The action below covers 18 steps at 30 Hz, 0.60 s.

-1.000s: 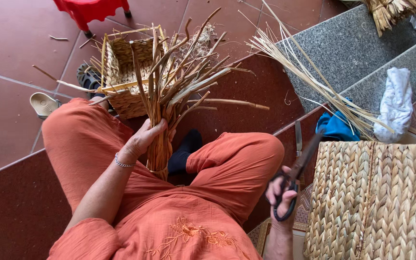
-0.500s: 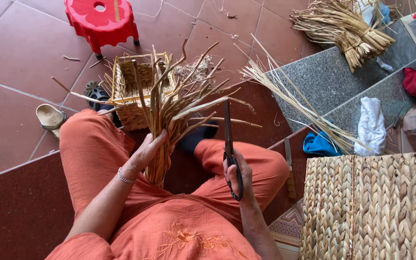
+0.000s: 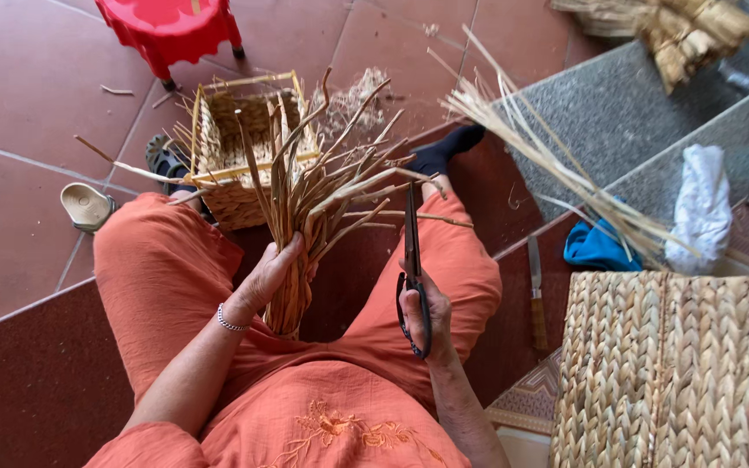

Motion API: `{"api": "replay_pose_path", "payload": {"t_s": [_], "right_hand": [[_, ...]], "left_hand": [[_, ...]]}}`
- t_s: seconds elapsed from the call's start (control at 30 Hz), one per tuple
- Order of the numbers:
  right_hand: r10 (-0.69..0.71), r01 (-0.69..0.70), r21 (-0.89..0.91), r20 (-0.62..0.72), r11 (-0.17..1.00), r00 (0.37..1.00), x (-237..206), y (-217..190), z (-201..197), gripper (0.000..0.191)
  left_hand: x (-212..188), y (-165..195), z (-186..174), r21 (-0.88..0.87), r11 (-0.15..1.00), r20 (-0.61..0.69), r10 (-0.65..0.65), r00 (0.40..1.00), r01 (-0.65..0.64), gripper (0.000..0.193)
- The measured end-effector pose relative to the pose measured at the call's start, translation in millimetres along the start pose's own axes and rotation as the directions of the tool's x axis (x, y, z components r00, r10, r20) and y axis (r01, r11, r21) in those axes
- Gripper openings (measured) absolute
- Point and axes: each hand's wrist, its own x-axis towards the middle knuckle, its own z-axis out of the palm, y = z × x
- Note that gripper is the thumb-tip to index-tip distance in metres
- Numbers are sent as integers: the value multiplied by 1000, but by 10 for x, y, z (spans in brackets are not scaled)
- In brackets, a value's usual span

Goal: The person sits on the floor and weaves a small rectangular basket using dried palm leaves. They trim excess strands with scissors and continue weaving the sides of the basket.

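**Straw piece gripped upright, scissors raised beside it**

Woven straw first: left hand [image 3: 266,282] is closed around the braided stem of a half-made woven piece [image 3: 292,290], standing it upright between the knees. Grip sits low, so the loose strand ends [image 3: 331,178] fan out free above, easy to get at.

Right hand [image 3: 426,312] has fingers through the handles of black scissors [image 3: 413,260]. Blades point up and away, just right of the strands, apparently closed, not on any strand.

Outward:
- small wire-framed woven basket [image 3: 236,143] on the tiled floor, just beyond the knees
- red plastic stool [image 3: 171,26] at far left
- long loose straw bundle [image 3: 556,173] lying across the grey stone step, right side, near the scissors hand, likely stock
- large woven panel [image 3: 674,373] near right
- knife [image 3: 536,290] lying between leg and panel
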Motion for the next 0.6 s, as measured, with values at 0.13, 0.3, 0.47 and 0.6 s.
{"api": "replay_pose_path", "payload": {"t_s": [0.13,0.3,0.47,0.6], "right_hand": [[34,-32,38,-58,999,998,-25,199,-25,58],[75,-73,14,-149,997,986,20,371,-104,66],[69,-64,77,-74,995,995,139,481,-144,81],[-104,80,-186,-122,979,987,299,445,-201,78]], "left_hand": [[198,-71,16,9,997,-19,-71,997,71,60],[375,-62,-7,98,995,-61,5,998,2,62],[413,-104,-3,123,992,-67,-17,998,25,60],[410,-146,33,136,990,-12,-22,1000,24,58]]}}
